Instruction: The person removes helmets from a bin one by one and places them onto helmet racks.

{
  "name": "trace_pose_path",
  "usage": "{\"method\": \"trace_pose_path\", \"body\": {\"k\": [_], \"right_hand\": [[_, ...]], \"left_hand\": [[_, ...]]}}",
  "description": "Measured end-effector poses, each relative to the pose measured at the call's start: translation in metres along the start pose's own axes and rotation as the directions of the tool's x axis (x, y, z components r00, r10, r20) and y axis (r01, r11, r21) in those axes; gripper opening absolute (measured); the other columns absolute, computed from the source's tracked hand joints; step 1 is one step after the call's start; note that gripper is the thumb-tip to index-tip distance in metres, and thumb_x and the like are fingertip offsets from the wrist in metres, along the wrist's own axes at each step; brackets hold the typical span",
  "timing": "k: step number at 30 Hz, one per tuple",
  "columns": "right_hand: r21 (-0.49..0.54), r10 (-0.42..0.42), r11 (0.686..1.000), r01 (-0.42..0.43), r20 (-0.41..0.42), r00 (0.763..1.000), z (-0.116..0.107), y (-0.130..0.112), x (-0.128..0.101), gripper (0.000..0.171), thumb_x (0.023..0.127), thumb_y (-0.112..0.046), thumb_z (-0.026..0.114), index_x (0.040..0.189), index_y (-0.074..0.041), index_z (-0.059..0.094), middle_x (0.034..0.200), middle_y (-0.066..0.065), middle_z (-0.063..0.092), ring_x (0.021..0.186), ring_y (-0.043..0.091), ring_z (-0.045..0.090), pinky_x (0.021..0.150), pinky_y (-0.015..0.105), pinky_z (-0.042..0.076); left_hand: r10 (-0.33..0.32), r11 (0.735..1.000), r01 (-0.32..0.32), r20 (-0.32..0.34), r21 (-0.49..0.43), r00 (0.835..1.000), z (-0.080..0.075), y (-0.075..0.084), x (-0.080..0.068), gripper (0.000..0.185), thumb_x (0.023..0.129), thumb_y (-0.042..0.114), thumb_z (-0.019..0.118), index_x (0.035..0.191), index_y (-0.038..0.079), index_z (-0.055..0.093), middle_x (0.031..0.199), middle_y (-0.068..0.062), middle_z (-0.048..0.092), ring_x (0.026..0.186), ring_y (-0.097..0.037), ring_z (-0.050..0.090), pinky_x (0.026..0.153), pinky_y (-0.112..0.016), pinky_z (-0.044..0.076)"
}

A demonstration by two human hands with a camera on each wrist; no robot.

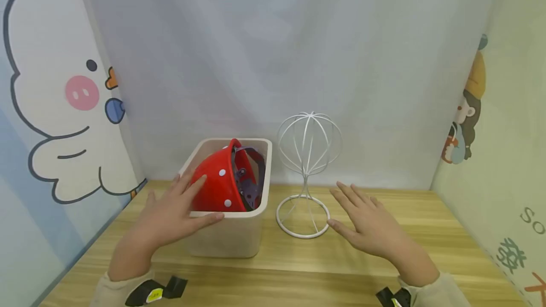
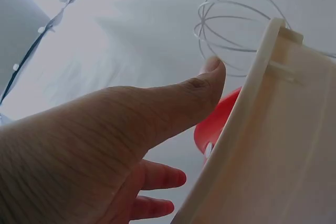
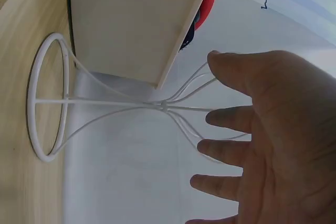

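Observation:
A red helmet with white dots lies tilted on its side in a cream plastic bin, its dark inner straps facing right. My left hand is over the bin's near left side, fingers spread beside the helmet. In the left wrist view the thumb stands near the bin's rim; I cannot tell whether the hand touches helmet or bin. A white wire stand with a round cage top stands upright right of the bin. My right hand hovers to the right of its ring base, fingers extended, holding nothing.
Bin and stand are on a wood-grain table. A pale grey curtain hangs behind it. Cartoon-printed panels close off the left and right sides.

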State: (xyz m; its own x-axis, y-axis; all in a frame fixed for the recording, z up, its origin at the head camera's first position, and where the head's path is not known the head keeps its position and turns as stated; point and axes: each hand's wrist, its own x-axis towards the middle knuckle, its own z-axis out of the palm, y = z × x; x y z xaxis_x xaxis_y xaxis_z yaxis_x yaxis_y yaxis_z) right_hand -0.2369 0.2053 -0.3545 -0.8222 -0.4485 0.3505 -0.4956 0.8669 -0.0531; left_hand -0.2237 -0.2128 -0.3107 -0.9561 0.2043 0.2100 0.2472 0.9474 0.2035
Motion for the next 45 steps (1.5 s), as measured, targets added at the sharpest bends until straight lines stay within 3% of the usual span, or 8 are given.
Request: {"method": "trace_pose_path", "body": {"k": [7, 10, 13, 17, 22, 28, 36, 45], "right_hand": [[0.174, -0.116, 0.978, 0.117, -0.012, 0.993, -0.015, -0.028, 0.015, 0.056, 0.096, -0.053, 0.050, 0.143, -0.024, 0.047, 0.149, 0.002, 0.046, 0.135, 0.024, 0.048, 0.106, 0.048, 0.045], [0.249, -0.149, 0.958, 0.145, -0.002, 0.989, -0.020, -0.043, 0.026, 0.052, 0.097, -0.052, 0.050, 0.141, -0.026, 0.049, 0.148, -0.001, 0.047, 0.136, 0.021, 0.047, 0.108, 0.045, 0.043], [0.340, -0.181, 0.923, 0.181, -0.032, 0.983, -0.023, -0.055, 0.042, 0.047, 0.097, -0.048, 0.052, 0.138, -0.025, 0.052, 0.143, -0.004, 0.052, 0.133, 0.018, 0.050, 0.108, 0.043, 0.044], [0.503, -0.204, 0.834, 0.227, -0.100, 0.974, -0.018, -0.071, 0.072, 0.033, 0.098, -0.037, 0.055, 0.126, -0.021, 0.061, 0.128, -0.006, 0.063, 0.120, 0.013, 0.060, 0.098, 0.036, 0.052], [0.670, -0.142, 0.726, 0.159, -0.080, 0.987, -0.008, -0.094, 0.110, 0.029, 0.099, -0.034, 0.053, 0.122, -0.019, 0.062, 0.121, -0.004, 0.066, 0.110, 0.012, 0.065, 0.089, 0.031, 0.056], [0.737, -0.055, 0.676, 0.012, 0.034, 0.998, 0.001, -0.122, 0.149, 0.046, 0.096, -0.042, 0.054, 0.137, -0.022, 0.047, 0.125, -0.001, 0.064, 0.115, 0.016, 0.062, 0.091, 0.037, 0.056], [0.705, 0.066, 0.690, -0.164, 0.164, 0.984, 0.005, -0.149, 0.184, 0.065, 0.093, -0.053, 0.052, 0.149, -0.024, 0.033, 0.128, 0.006, 0.062, 0.113, 0.024, 0.062, 0.084, 0.045, 0.058], [0.615, 0.169, 0.740, -0.271, 0.220, 0.961, 0.015, -0.180, 0.211, 0.064, 0.093, -0.051, 0.052, 0.149, -0.027, 0.031, 0.141, 0.008, 0.054, 0.121, 0.029, 0.057, 0.094, 0.054, 0.052]], "left_hand": [[-0.038, 0.997, 0.040, 0.035, -0.059, 0.999, -0.004, -0.013, -0.001, 0.100, 0.079, 0.082, 0.044, 0.157, 0.029, 0.009, 0.161, -0.015, 0.018, 0.143, -0.047, 0.022, 0.097, -0.085, 0.013], [-0.035, 0.994, 0.038, 0.032, -0.098, 0.999, -0.004, -0.020, 0.000, 0.100, 0.080, 0.081, 0.046, 0.155, 0.035, -0.001, 0.160, -0.018, 0.017, 0.141, -0.049, 0.024, 0.095, -0.082, 0.025], [-0.040, 0.991, 0.046, 0.044, -0.126, 0.998, -0.003, -0.026, 0.001, 0.101, 0.079, 0.081, 0.046, 0.156, 0.034, -0.001, 0.160, -0.021, 0.015, 0.140, -0.051, 0.025, 0.092, -0.079, 0.034], [-0.059, 0.983, 0.073, 0.089, -0.170, 0.994, -0.001, -0.036, 0.002, 0.108, 0.079, 0.080, 0.048, 0.157, 0.020, 0.004, 0.160, -0.023, 0.010, 0.141, -0.051, 0.022, 0.092, -0.075, 0.040], [-0.080, 0.947, 0.128, 0.172, -0.294, 0.982, 0.004, -0.048, 0.003, 0.115, 0.080, 0.073, 0.056, 0.156, 0.008, 0.000, 0.160, -0.024, 0.008, 0.140, -0.051, 0.020, 0.092, -0.071, 0.043], [-0.064, 0.903, 0.129, 0.168, -0.409, 0.984, 0.012, -0.054, 0.008, 0.110, 0.077, 0.069, 0.064, 0.155, 0.018, 0.006, 0.155, -0.014, 0.024, 0.137, -0.040, 0.029, 0.089, -0.062, 0.051], [-0.070, 0.891, 0.140, 0.174, -0.431, 0.982, 0.012, -0.050, 0.009, 0.111, 0.074, 0.068, 0.067, 0.155, 0.020, 0.009, 0.154, -0.013, 0.023, 0.137, -0.038, 0.028, 0.088, -0.060, 0.052], [-0.098, 0.884, 0.178, 0.199, -0.433, 0.975, 0.008, -0.049, 0.007, 0.113, 0.074, 0.068, 0.068, 0.155, 0.018, 0.006, 0.154, -0.017, 0.020, 0.135, -0.041, 0.031, 0.090, -0.062, 0.051]]}}
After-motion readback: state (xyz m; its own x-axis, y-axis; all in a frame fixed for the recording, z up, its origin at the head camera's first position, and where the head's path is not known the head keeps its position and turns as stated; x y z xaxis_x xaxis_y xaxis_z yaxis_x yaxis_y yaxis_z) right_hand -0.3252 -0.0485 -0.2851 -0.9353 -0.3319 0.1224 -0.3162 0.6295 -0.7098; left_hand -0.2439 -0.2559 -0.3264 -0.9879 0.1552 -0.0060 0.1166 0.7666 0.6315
